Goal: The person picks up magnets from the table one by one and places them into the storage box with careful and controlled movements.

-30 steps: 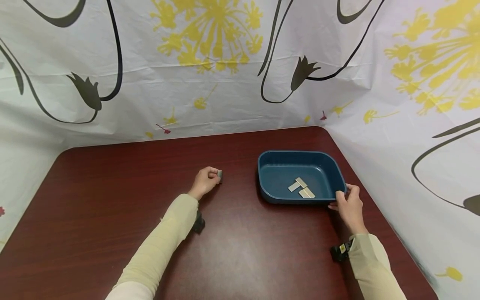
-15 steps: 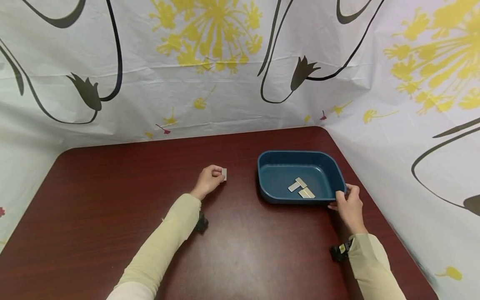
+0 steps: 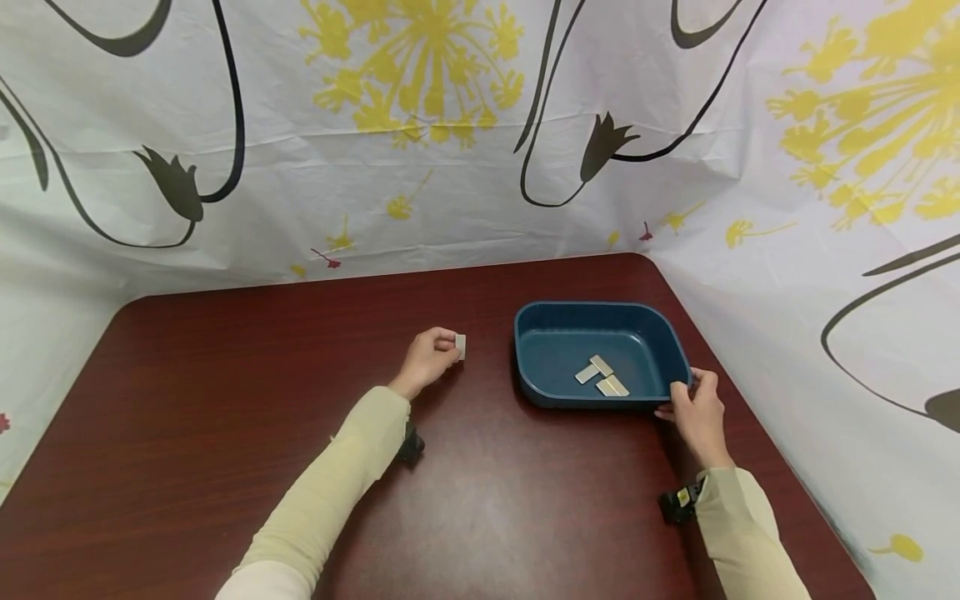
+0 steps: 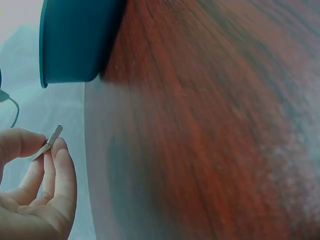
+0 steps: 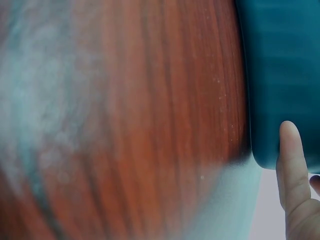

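My left hand (image 3: 429,362) pinches a small flat silvery piece (image 3: 461,347) between thumb and fingers, left of a blue tray. In the left wrist view this piece (image 4: 56,134) appears nearly edge-on, with a second thin edge angled from it at the fingertips. My right hand (image 3: 699,415) grips the near right corner of the blue tray (image 3: 555,395), thumb over the rim. One finger (image 5: 292,150) lies along the tray's outer wall (image 5: 280,80) in the right wrist view. Several small metallic rectangles (image 3: 587,374) lie on the tray floor, toward its near side.
The dark red wooden table (image 3: 225,400) has rounded far corners. White patterned sheeting (image 3: 450,200) hangs behind it and along the right side. Each wrist carries a small black camera, such as the right wrist's camera (image 3: 677,505).
My left hand has moved rightward and slightly away from me with the silvery piece, closer to the tray. The right hand and the tray have stayed in place.
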The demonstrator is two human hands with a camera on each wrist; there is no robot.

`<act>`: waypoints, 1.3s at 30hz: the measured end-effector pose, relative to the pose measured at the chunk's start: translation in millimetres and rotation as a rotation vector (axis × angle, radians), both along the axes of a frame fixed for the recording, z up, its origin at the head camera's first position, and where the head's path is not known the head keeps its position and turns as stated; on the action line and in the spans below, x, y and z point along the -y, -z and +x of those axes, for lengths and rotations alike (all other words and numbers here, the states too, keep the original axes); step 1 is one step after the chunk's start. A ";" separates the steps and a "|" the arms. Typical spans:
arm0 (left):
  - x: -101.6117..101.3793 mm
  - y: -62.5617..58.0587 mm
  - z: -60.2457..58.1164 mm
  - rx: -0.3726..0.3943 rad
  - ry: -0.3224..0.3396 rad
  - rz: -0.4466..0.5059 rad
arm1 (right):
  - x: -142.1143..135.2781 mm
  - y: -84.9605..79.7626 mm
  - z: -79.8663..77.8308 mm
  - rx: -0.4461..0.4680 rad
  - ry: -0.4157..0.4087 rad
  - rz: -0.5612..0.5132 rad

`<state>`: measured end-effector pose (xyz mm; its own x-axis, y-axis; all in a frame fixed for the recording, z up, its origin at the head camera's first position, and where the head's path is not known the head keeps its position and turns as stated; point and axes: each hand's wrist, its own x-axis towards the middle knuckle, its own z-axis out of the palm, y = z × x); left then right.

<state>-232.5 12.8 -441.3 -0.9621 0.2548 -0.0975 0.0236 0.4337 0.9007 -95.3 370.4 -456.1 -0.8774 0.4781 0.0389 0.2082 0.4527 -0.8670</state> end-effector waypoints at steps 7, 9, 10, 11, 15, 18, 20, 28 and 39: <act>-8.9 -5.8 0.0 -0.029 0.010 0.013 | -0.8 -0.1 0.4 0.000 -0.001 0.001; -11.5 -7.5 0.7 -0.035 0.018 0.023 | -0.9 -0.2 0.7 0.000 -0.007 0.007; -12.7 -8.6 1.2 -0.035 0.024 0.028 | -0.8 -0.4 1.0 -0.001 -0.010 0.010; -13.9 -9.5 1.7 -0.036 0.029 0.032 | -0.7 -0.5 1.1 0.001 -0.012 0.013; -17.8 -15.3 4.4 -0.042 0.052 0.043 | -0.3 -1.1 1.6 0.004 -0.013 0.012; -21.0 -19.5 5.6 -0.055 0.081 0.063 | 0.0 -1.5 1.5 0.006 -0.013 0.010; -23.2 -21.2 6.0 -0.064 0.101 0.080 | 0.2 -1.9 1.4 0.003 -0.014 0.007; -30.8 -26.0 10.0 -0.079 0.148 0.092 | 0.4 -2.6 0.9 0.000 -0.014 0.007; -42.3 -29.4 14.8 -0.095 0.176 0.125 | 0.7 -1.7 1.2 0.013 -0.010 0.010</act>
